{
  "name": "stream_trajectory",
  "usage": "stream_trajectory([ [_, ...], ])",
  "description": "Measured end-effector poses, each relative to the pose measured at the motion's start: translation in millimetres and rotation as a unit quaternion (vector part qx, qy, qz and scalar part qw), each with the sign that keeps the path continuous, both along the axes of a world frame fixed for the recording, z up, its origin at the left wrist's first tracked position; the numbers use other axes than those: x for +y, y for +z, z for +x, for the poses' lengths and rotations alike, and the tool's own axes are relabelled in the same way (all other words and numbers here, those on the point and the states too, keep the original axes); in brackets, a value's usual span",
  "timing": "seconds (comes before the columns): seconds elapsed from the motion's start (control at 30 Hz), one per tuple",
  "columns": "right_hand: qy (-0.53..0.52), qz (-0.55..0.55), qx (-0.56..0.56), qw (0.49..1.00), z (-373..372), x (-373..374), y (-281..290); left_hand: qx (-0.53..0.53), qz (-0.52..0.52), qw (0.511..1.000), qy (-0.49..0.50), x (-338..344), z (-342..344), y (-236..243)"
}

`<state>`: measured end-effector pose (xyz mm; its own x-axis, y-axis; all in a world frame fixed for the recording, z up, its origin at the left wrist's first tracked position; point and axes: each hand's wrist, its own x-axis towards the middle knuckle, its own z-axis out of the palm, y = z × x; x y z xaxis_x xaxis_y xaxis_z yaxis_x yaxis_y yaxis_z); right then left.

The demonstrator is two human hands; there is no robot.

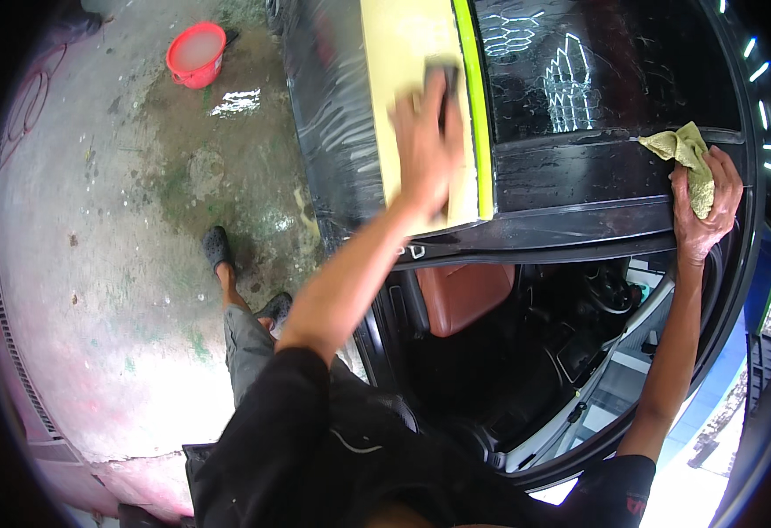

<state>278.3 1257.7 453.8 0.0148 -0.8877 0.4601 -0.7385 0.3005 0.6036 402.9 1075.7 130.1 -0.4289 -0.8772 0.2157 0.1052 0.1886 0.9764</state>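
My left hand [429,150], blurred by motion, is closed on a dark block-shaped tool [442,75] over the pale yellow strip [403,26] along the car roof. A bright yellow-green band [484,189] borders that strip on the right. Beside it the glossy black roof [579,167] has water drops and streaks. At the roof's right edge, my right hand [706,202] grips a crumpled yellowish cloth [675,145], with part of it standing out above my fingers.
Below the roof, an open doorway shows a brown seat [462,308] and a steering wheel [607,286]. A red bucket [193,72] of cloudy liquid sits on the wet concrete floor [121,246]. A hose [32,101] and a long drain grate [11,352] lie at the left.
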Motion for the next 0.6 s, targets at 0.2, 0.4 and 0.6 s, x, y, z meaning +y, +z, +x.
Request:
stream_trajectory([
  [0.2,0.006,-0.013,-0.007,1.000,1.2,-13.0,-4.3,0.001,-0.068,0.995,0.076,-155.1,-81.0,29.4],
  [0.4,0.005,-0.007,-0.013,1.000,6.2,-5.0,2.5,0.045,-0.016,0.999,-0.017,72.3,50.9,-17.0],
  [0.6,0.019,-0.006,-0.028,0.999,6.4,-14.5,0.0,0.002,-0.082,0.996,0.038,-158.2,-79.5,16.8],
])
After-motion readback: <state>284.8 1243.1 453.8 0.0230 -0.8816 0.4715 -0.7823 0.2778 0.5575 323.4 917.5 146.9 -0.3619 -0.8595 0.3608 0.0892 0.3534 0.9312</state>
